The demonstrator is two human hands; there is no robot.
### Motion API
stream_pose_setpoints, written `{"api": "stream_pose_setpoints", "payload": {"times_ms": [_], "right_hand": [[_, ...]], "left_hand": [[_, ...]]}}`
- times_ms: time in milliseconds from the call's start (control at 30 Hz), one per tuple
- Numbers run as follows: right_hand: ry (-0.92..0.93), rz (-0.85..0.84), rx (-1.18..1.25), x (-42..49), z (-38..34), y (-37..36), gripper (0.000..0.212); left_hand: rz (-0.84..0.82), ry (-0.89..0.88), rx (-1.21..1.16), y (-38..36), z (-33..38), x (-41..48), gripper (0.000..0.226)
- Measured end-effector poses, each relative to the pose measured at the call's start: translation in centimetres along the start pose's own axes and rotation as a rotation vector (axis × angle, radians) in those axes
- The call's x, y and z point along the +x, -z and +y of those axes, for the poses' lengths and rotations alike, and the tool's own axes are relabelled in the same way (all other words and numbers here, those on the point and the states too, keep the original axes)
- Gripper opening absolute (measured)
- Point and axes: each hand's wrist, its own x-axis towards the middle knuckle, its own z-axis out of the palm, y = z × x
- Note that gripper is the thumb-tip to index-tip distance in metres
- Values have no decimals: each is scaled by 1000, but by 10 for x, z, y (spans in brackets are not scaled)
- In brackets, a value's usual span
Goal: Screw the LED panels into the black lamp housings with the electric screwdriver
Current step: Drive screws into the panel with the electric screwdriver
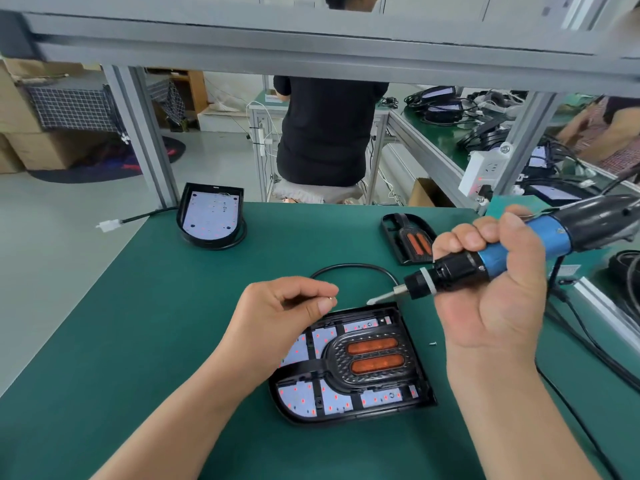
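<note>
The left hand [284,313] pinched a small screw [331,299] near the bit of the electric screwdriver [519,251] gripped by the right hand [491,292], above the lamp housing [417,358] on the green mat [156,341], its LED panel [332,398] apparently not yet fully fastened.

Green table [173,323], lamp housing [417,365], second housing [214,187], black cover [393,237], loose screw [433,343]

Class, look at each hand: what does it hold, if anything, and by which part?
The right hand grips the electric screwdriver round its blue and black barrel. The left hand pinches what looks like a small screw between thumb and forefinger.
</note>
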Motion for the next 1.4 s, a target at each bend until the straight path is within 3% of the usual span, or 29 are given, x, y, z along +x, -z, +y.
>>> {"api": "stream_pose_setpoints", "payload": {"times_ms": [133, 733, 933, 1100, 1400], "right_hand": [[-22, 20, 18, -7, 5, -5, 4], [-56, 8, -52, -17, 14, -7, 6], [5, -33, -215, -23, 20, -13, 16], [35, 62, -231, -27, 24, -14, 31], [-25, 212, -133, -25, 27, -6, 22]], "left_hand": [[-76, -3, 34, -4, 3, -6, 16], [-70, -78, 151, -5, 9, -16, 15], [-33, -133, 414, -5, 11, -20, 26], [-31, -100, 411, -1, 9, -18, 18], [-38, -187, 399, -3, 6, -19, 21]]}}
